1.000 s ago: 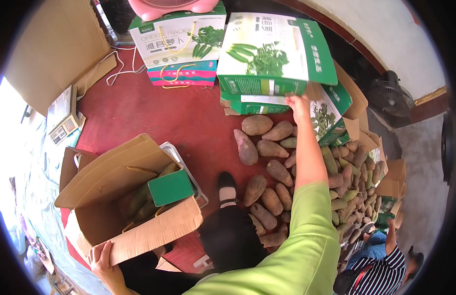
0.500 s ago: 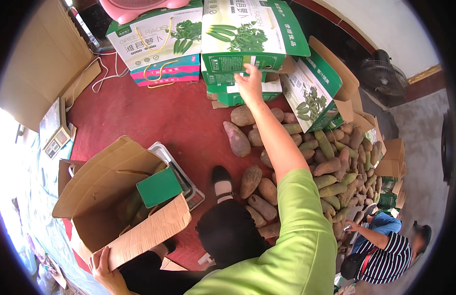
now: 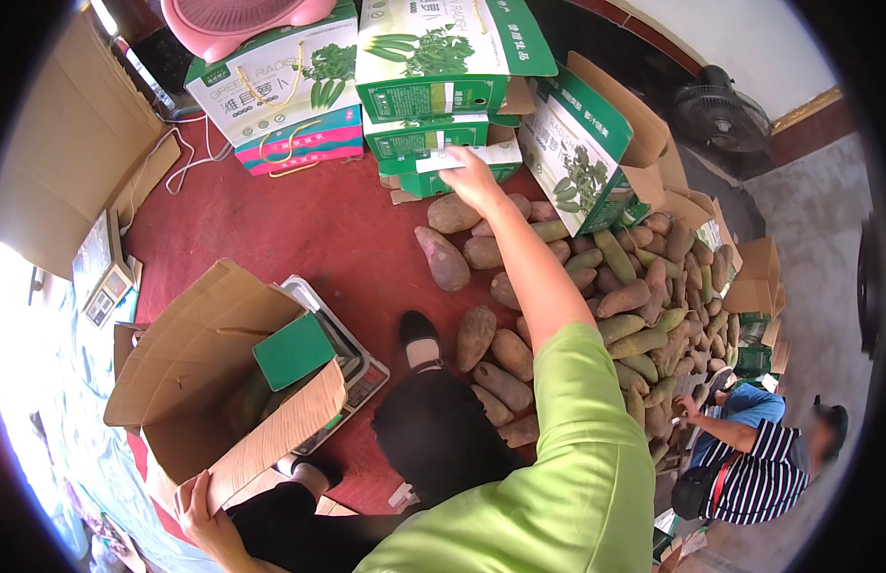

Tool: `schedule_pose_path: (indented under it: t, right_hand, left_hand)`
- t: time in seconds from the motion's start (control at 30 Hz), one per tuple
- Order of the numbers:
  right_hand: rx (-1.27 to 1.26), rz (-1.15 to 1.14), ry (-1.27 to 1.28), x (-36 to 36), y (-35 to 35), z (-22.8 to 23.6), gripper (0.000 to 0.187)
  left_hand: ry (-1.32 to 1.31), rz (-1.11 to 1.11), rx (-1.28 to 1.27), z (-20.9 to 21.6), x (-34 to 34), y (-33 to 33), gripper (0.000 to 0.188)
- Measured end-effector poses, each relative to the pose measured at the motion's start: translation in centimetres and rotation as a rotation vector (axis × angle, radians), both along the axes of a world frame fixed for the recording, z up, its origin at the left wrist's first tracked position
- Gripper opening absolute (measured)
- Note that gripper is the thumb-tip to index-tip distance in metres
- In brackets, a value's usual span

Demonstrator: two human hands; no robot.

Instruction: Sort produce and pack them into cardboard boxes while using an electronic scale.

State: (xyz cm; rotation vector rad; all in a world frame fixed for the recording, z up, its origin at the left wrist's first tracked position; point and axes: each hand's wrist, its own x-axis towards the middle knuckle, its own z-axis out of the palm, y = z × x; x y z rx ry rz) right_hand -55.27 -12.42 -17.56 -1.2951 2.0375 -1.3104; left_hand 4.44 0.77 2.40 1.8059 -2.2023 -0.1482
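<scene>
My left hand [image 3: 202, 511] grips the near flap of an open cardboard carton [image 3: 281, 435], thumb and fingers around its edge. Inside, in shadow, lie some green vegetables, partly hidden by a green box-like piece [image 3: 295, 351]. The carton rests on a digital platform scale [image 3: 374, 371]. My right arm stretches forward; my right hand [image 3: 474, 177] is at the white strip of a low green-and-white carton [image 3: 498, 155], thumb and index finger apart. Whether it grips the strip is unclear. A larger green-and-white carton [image 3: 429, 57] sits on top of that stack.
Sweet potatoes [image 3: 441, 258] and green radishes [image 3: 639, 344] heap on the red floor [image 3: 300, 220] to the right. A tilted carton [image 3: 581, 143] and a black fan [image 3: 720, 115] stand beyond. A person in a striped shirt [image 3: 753, 482] is at lower right; a pink fan [image 3: 238, 19] tops another carton.
My right hand has moved from the upper carton's front down to the white strip of the lower one. The view has shifted slightly. My left hand keeps hold of the flap.
</scene>
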Motion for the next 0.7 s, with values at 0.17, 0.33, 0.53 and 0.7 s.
schedule_pose_path:
  t: [0.17, 0.33, 0.53, 0.7]
  right_hand:
    - [0.108, -0.218, -0.073, -0.8, 9.9, -0.4, 0.044]
    - [0.212, -0.43, 0.145, -4.4, 18.2, 0.4, 0.036]
    - [0.182, -0.969, 0.456, -9.1, 23.7, 5.9, 0.072]
    - [0.511, -0.946, 0.742, -11.6, 23.0, 11.9, 0.08]
  left_hand:
    - [0.008, -0.001, 0.0, 0.3, -0.5, 0.4, 0.029]
    - [-0.027, -0.014, -0.005, 1.6, -1.4, 1.1, 0.028]
    - [-0.035, 0.014, 0.018, 1.3, -1.7, 1.3, 0.028]
    - [-0.007, -0.001, -0.023, 0.5, -0.5, 1.2, 0.027]
